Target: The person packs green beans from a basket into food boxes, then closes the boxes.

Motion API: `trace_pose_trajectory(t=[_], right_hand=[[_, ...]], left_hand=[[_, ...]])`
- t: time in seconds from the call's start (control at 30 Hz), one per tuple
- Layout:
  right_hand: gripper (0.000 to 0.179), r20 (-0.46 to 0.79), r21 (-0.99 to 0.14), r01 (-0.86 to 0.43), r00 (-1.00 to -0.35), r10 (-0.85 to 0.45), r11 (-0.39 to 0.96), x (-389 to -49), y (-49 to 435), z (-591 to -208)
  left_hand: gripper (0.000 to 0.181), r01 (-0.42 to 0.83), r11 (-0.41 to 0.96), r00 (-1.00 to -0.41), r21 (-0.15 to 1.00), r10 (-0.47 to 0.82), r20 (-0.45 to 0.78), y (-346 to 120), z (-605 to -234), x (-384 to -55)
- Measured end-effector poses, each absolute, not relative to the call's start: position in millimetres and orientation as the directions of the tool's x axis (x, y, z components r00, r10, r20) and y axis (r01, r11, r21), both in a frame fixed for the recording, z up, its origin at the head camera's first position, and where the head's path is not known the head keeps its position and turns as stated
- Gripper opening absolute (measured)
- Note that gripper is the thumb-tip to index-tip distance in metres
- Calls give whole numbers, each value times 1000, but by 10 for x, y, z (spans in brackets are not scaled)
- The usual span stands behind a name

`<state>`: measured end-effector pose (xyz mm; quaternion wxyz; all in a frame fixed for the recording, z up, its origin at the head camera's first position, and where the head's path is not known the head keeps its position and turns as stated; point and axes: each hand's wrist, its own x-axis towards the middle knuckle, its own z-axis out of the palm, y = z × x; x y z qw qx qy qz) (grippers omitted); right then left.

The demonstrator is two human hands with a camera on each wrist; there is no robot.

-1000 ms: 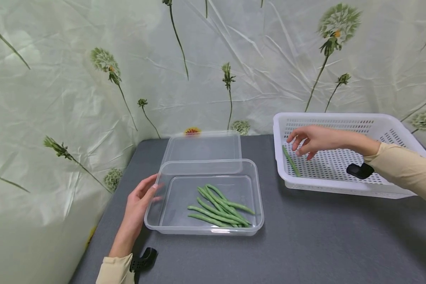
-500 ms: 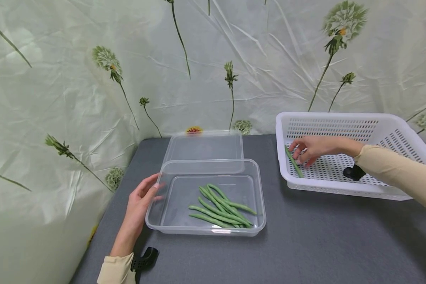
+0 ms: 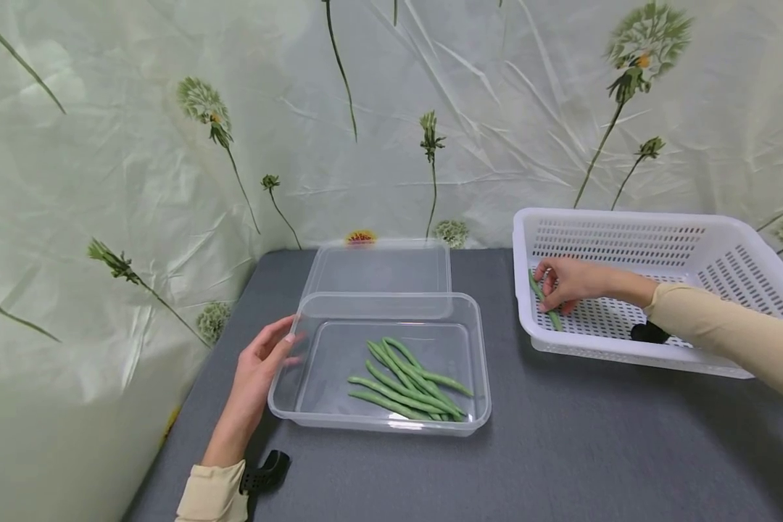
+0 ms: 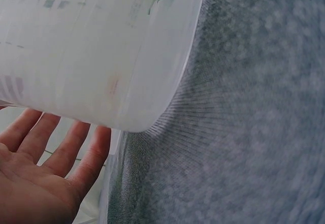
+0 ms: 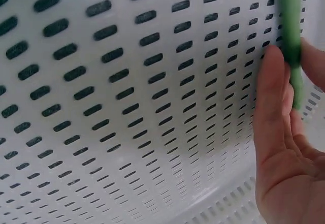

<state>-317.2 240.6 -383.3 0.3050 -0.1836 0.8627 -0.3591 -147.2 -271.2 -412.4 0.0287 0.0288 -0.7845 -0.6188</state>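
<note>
My right hand (image 3: 570, 283) reaches into the white perforated basket (image 3: 633, 345) and pinches a green bean (image 3: 536, 284) near its left wall. In the right wrist view, thumb and fingers close on the green bean (image 5: 291, 18) from both sides, over the slotted basket floor. My left hand (image 3: 254, 373) rests against the left side of a clear plastic container (image 3: 378, 422). In the left wrist view, the left hand's fingers (image 4: 94, 158) are extended, tips at the container wall. Several green beans (image 3: 404, 388) lie in the container, bunched toward its right front.
A clear flat lid (image 3: 385, 267) lies behind the container, partly under its back rim. The dark grey tabletop (image 3: 561, 442) stretches in front. Behind everything hangs a pale plastic sheet (image 3: 365, 174) with a dandelion print.
My right hand has lowered into the basket, and its thumb and fingers have closed on the green bean. The left hand has stayed at the container. The view has shifted slightly.
</note>
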Motion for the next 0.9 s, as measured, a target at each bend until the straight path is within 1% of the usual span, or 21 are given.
trace_pose_trajectory(t=[0.17, 0.33, 0.6, 0.9], right_hand=[[50, -414, -762, -54, -725, -550, 645, -3173, 2464, -3810], [50, -414, -760, -48, -733, -539, 649, -3200, 2574, -3782], [52, -348, -771, -92, -768, -537, 631, -3206, 2760, -3608], [53, -241, -767, -176, -813, -531, 617, -3087, 2835, -3330]], left_hand=[[48, -2, 240, -997, 971, -76, 17, -2709, -4137, -1466], [50, 11, 243, -997, 970, -74, 30, -2718, -4152, -1462], [50, 19, 241, -997, 970, -71, 37, -2728, -4152, -1463], [47, 27, 239, -996, 971, -77, 47, -2713, -4154, -1458]])
